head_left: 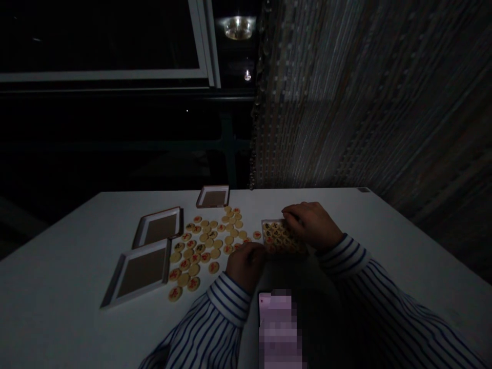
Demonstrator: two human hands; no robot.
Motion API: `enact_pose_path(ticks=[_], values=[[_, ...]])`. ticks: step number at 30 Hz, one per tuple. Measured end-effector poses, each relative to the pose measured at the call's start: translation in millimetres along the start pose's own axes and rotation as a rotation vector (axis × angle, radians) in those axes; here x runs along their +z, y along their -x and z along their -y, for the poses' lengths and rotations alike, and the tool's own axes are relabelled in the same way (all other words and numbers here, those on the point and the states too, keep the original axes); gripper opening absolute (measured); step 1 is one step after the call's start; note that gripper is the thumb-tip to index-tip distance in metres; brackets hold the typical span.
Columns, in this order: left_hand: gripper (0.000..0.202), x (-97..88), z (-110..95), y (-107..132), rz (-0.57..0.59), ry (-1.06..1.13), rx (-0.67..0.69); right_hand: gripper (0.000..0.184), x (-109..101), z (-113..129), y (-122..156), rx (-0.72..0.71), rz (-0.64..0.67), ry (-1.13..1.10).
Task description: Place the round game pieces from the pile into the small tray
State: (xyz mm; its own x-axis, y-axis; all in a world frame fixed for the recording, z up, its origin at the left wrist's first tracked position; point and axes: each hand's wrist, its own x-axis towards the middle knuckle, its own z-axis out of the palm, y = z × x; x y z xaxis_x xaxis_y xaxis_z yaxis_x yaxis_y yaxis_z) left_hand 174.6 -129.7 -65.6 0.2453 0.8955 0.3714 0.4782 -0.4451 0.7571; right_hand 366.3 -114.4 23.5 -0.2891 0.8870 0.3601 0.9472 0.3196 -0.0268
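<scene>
Round wooden xiangqi pieces (200, 248), some with red or black characters and some blank side up, lie scattered across the white table. A small square box (263, 225) holds rows of these pieces, mostly character side up. My left hand (246, 265) is closed at the box's near left corner, beside the loose pieces; whatever its curled fingers hold is hidden. Over the box's right side is my right hand (313, 224), its fingers bent and drawn together. The dim light hides what they hold, and this hand covers part of the box.
Three shallow trays or lids stand left of the pieces: a near one (168, 260), a middle one (181, 220) and a far one (228, 196). A phone with a lit screen (279, 328) lies at the near edge. Beyond the white table (61, 266) hangs a bead curtain (326, 102).
</scene>
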Motion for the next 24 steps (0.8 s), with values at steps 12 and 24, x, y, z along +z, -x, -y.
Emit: enact_pose_path(ticks=[12,24], values=[[0.019,-2.1,-17,9,0.322,-0.209,0.060,0.027,-5,-1,2,-0.038,-0.024,0.028],[0.014,-10.6,-10,7,0.252,-0.329,0.245,0.029,0,3,0,-0.086,0.127,0.087]])
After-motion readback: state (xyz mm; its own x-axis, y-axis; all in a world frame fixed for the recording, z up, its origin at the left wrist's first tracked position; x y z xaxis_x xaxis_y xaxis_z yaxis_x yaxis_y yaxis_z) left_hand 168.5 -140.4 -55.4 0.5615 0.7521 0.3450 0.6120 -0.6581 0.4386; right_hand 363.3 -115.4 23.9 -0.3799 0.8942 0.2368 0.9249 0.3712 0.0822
